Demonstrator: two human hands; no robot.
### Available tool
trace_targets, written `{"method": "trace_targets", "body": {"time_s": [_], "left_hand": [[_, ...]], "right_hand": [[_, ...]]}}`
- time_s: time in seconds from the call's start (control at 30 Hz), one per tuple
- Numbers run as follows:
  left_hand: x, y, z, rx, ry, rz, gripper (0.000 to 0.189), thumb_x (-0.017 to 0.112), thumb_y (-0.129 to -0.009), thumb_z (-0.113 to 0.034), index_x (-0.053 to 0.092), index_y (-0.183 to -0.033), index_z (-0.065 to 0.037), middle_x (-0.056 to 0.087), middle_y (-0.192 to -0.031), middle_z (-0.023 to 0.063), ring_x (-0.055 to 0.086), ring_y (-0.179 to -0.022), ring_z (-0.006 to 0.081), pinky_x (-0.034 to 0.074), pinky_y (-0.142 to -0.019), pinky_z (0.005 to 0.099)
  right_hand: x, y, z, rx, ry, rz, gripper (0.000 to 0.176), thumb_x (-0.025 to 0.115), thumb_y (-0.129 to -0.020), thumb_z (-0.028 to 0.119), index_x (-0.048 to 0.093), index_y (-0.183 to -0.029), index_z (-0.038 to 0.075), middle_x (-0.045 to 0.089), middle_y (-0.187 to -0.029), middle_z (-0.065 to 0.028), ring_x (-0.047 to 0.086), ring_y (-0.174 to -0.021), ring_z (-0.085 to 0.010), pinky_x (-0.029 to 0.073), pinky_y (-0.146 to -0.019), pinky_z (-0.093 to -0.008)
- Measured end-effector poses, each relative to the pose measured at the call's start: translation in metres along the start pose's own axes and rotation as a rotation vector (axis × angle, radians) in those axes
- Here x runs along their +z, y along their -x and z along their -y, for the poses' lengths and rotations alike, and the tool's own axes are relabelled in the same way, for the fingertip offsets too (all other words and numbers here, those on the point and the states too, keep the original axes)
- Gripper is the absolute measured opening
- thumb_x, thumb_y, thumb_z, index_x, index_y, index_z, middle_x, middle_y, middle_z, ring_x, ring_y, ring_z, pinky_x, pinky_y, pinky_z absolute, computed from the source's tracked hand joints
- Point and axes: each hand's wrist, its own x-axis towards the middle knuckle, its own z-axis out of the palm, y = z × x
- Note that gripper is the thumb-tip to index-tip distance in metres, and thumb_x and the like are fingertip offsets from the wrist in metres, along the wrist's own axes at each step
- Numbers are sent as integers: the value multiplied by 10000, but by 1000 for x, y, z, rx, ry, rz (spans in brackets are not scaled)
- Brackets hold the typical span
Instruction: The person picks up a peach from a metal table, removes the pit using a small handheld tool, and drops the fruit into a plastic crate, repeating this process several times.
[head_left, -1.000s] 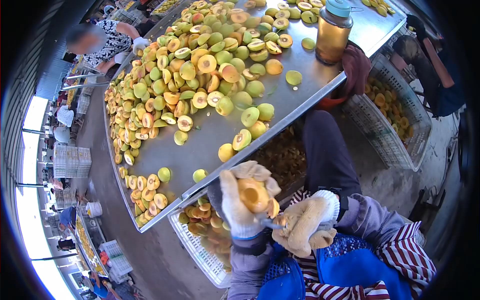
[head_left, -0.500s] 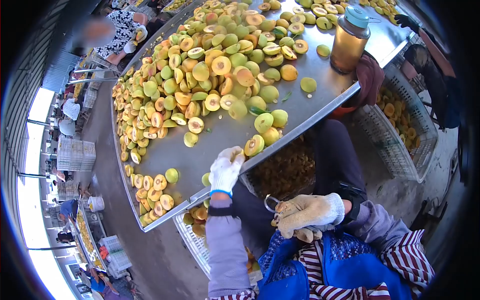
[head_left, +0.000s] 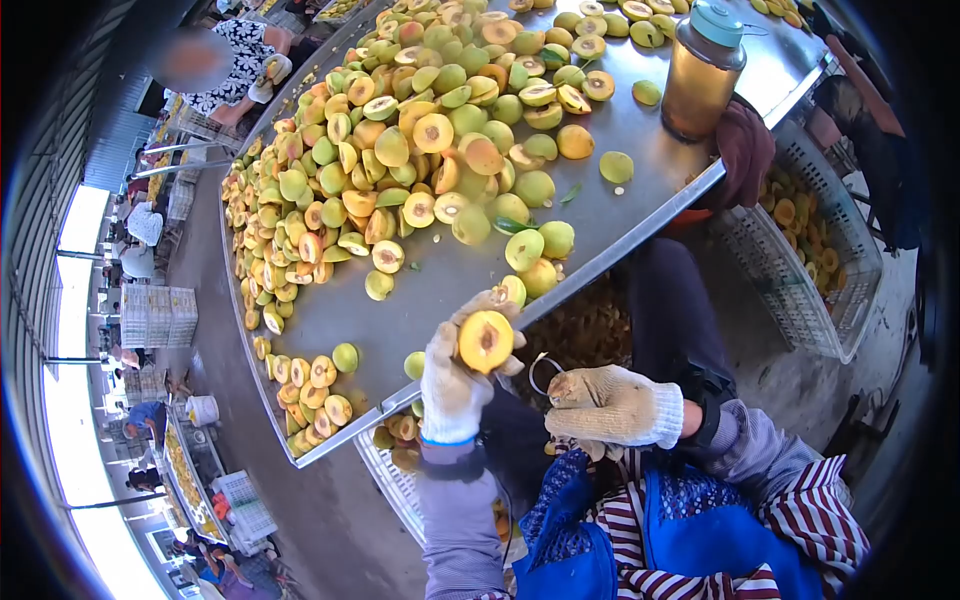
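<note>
My left hand (head_left: 455, 375), in a white glove with a soiled finger area, grips a peach half (head_left: 487, 341). Its yellow cut face is turned up toward me, just off the near edge of the metal table (head_left: 350, 300). My right hand (head_left: 615, 405), in a dirty cream glove, is closed in front of my lap around a tool with a thin metal ring (head_left: 543, 373). The ring sticks out past the fingers; the rest of the tool is hidden. Beyond my left hand lies a big pile of whole and halved peaches (head_left: 390, 150).
A bottle with a teal lid (head_left: 700, 75) stands on the table beside a dark red cloth (head_left: 740, 155). At right is a white crate of peaches (head_left: 800, 270); another crate (head_left: 385, 475) sits below the table's near corner. Other people work at the left and upper right.
My left hand has lifted a peach half from the table edge and turned its cut face up. My right hand stays by my lap, its glove turned slightly, still with the ring tool.
</note>
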Motion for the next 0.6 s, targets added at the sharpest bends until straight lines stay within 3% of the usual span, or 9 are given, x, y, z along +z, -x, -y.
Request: {"method": "trace_targets", "body": {"time_s": [0.03, 0.07, 0.17, 0.2, 0.3, 0.4, 0.5, 0.57, 0.6], "left_hand": [[13, 7, 4, -18, 37, -20, 707, 473, -932, -604, 506, -1321, -15, 625, -1164, 187, 651, -858, 241, 534, -671, 336], [23, 13, 9, -7, 76, -5, 756, 423, -930, -664, 526, -1303, -14, 633, -1147, 185, 650, -840, 236, 518, -645, 325], [48, 27, 15, 88, -8, -59, 693, 368, -985, -606, 550, -1264, 2, 650, -1078, 178, 649, -816, 232, 533, -683, 329], [57, 30, 15, 102, -41, -113, 683, 358, -990, -600, 563, -1236, 2, 655, -1046, 176, 646, -806, 231, 535, -688, 332], [81, 37, 13, 137, -128, -244, 664, 335, -1002, -583, 591, -1174, 5, 665, -981, 169, 641, -792, 231, 541, -711, 338], [94, 42, 14, 161, -170, -313, 653, 335, -1008, -570, 597, -1155, 10, 665, -980, 168, 644, -807, 232, 544, -743, 338], [107, 46, 16, 233, -225, -375, 643, 348, -1009, -561, 600, -1138, 17, 667, -990, 175, 649, -813, 235, 548, -753, 339], [113, 47, 19, 339, -317, -414, 638, 354, -1010, -555, 604, -1126, 20, 667, -997, 182, 653, -809, 238, 548, -748, 338], [114, 49, 13, 285, -331, -367, 638, 354, -1010, -554, 603, -1124, 22, 666, -1000, 188, 654, -805, 242, 551, -749, 342]], "right_hand": [[1, -1, 0, -10, 12, -28, 279, 646, -929, 369, 604, -1004, 103, 570, -633, 7, 557, -511, -73, 435, -431, -214], [3, 1, 1, -62, 12, -54, 272, 662, -934, 301, 595, -1033, 57, 660, -762, -2, 576, -549, -56, 457, -465, -206], [3, -2, -10, -129, 92, -76, 278, 669, -932, 279, 604, -1086, 57, 675, -816, -4, 582, -598, -49, 470, -518, -205], [2, -8, -23, -232, 140, -78, 317, 642, -934, 336, 637, -1152, 106, 643, -737, -8, 584, -576, -73, 485, -548, -234], [5, -7, -29, -484, 304, -213, 319, 650, -922, 337, 659, -1132, 98, 670, -760, -28, 615, -618, -102, 496, -585, -248], [9, 5, -18, -455, 370, -241, 321, 649, -915, 346, 670, -1114, 94, 685, -775, -45, 645, -651, -126, 504, -600, -257], [8, 17, 4, -104, 273, -92, 311, 647, -913, 341, 677, -1105, 98, 684, -774, -52, 662, -677, -137, 511, -615, -267], [10, 17, 5, -127, 240, -67, 313, 641, -917, 343, 677, -1106, 97, 686, -776, -52, 661, -673, -132, 510, -612, -260], [11, 17, 5, -138, 225, -55, 313, 638, -919, 345, 677, -1107, 96, 688, -777, -52, 661, -672, -129, 510, -611, -257]]}}
